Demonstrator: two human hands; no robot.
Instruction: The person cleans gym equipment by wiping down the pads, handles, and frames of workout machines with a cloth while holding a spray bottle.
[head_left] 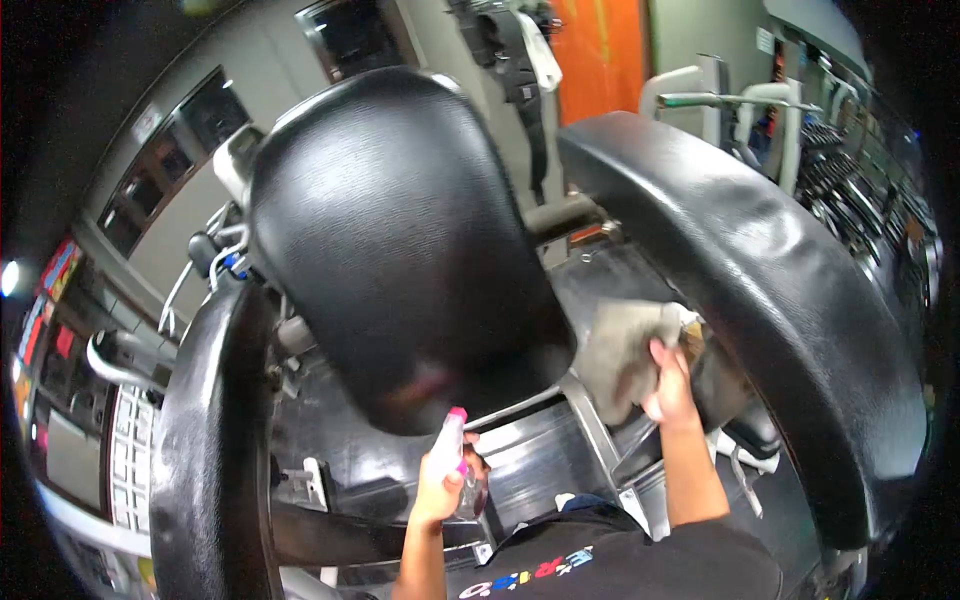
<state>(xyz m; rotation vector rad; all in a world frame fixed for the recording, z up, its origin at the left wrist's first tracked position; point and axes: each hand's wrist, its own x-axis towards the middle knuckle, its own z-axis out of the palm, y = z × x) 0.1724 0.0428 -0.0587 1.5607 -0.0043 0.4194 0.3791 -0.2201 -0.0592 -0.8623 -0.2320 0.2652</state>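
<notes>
My left hand [440, 487] is wrapped round a spray bottle [453, 432] with a pink nozzle and a clear body, held just below the lower edge of a black padded backrest [390, 220]. In my right hand [672, 388] is a greyish cloth [622, 350], hanging loosely and blurred by motion. It is beside the inner side of the right black arm pad [745, 230]. A faint pink reflection shows on the lower part of the backrest.
Another curved black pad [205, 430] stands on the left. Metal frame bars [590, 420] run below the backrest. Behind are an orange door [600, 80], dark straps [525, 80] on the wall, and a dumbbell rack [850, 180] at the right.
</notes>
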